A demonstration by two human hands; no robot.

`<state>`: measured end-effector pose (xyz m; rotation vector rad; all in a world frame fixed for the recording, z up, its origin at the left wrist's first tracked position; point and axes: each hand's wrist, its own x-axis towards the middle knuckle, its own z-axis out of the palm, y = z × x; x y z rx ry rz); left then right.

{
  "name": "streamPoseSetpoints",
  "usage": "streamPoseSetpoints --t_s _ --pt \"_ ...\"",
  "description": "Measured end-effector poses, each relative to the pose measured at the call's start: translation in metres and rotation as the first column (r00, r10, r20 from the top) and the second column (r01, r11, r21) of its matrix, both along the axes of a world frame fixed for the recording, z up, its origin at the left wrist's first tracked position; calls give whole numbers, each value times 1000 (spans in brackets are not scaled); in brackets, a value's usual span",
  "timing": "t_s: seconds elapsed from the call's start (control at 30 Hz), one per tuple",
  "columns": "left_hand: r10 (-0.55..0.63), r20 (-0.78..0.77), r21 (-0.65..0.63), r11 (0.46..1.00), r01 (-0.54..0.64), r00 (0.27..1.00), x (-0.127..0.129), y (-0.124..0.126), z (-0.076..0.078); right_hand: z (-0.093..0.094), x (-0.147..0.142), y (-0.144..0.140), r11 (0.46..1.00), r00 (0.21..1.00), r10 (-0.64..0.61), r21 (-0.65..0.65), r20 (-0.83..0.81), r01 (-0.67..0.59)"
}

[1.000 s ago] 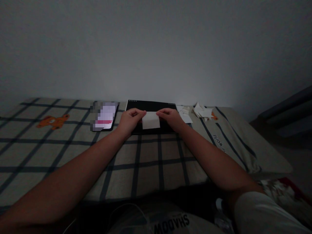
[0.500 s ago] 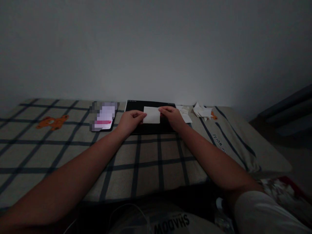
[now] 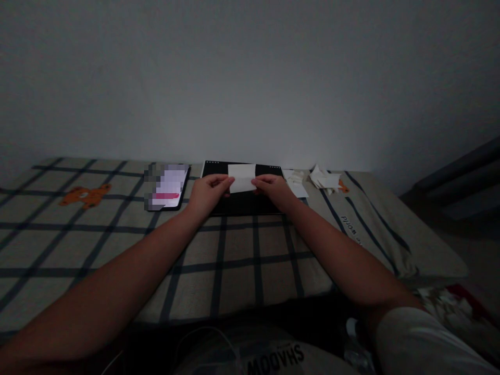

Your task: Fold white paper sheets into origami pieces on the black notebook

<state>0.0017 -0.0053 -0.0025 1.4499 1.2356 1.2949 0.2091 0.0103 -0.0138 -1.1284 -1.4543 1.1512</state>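
Between my hands is a small white sheet of paper (image 3: 242,177), with a faint crease running across its middle. My left hand (image 3: 211,190) pinches its left edge between thumb and fingers. On the opposite edge, my right hand (image 3: 273,187) grips the paper in the same way. Behind and beneath it lies a flat black board or laptop-like thing (image 3: 246,207), with rows of small white marks at its far corners. My wrists partly cover its sides.
A phone (image 3: 167,187) with a lit screen lies left of the black thing. To the right are loose white papers (image 3: 297,183) and a folded paper shape (image 3: 324,178). Everything rests on a checked cloth (image 3: 238,239) against a grey wall (image 3: 250,78). A clear bottle (image 3: 357,346) stands low at right.
The paper has shifted slightly upward and now shows a crease across it. My right hand has slid a little lower along its edge.
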Motion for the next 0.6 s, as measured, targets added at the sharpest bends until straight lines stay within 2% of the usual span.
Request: streamPoseSetpoints --t_s 0.1,0.23,0.33,0.5,0.6 --pt "-46 76 -79 995 52 996 0 2 -3 1 1 0 999 1000 -23 24 16 22" --pt "-53 84 -125 990 63 995 0 4 -3 2 1 0 999 999 -41 34 34 40" --pt "-23 71 -102 994 30 997 0 5 -3 2 -2 0 1000 999 -31 -6 -45 30" --pt "28 38 -38 999 -27 999 0 6 -6 0 -4 0 993 984 71 -77 -165 -84" --pt "27 84 -56 998 -22 996 1 6 -6 -1 -3 1 997 987 43 -59 -158 -53"
